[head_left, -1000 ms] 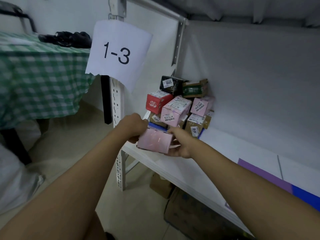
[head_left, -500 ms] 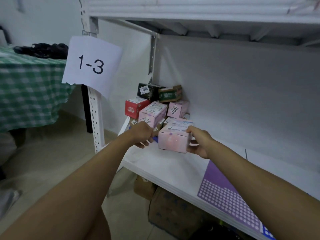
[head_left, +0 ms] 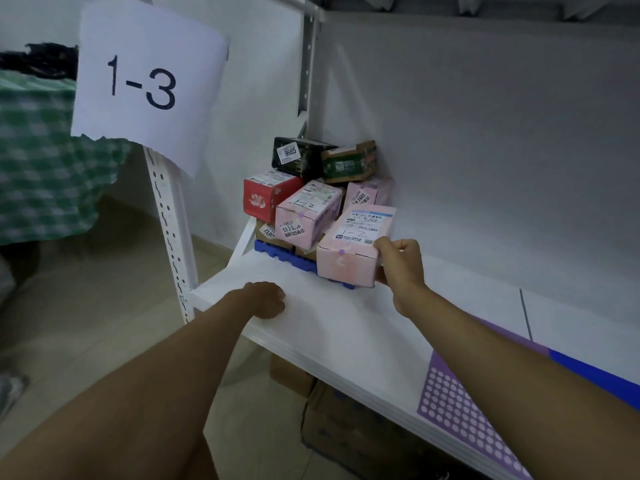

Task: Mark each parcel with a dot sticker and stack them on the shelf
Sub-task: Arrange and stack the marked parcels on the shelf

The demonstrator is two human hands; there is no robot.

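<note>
Head view shows our right hand (head_left: 398,268) near the middle of the frame, its fingers curled round the right end of a pink box (head_left: 349,252). We see a small purple dot (head_left: 341,252) on the box's front edge. The box sits on the white shelf (head_left: 346,327), touching the pile of parcels (head_left: 311,195) in the back corner. Our left hand (head_left: 265,299) is lower and to the left, resting on the shelf with curled fingers, and we see nothing in it. A purple sticker sheet (head_left: 460,410) lies at the lower right. A paper sign (head_left: 145,81) reading 1-3 hangs at the upper left.
</note>
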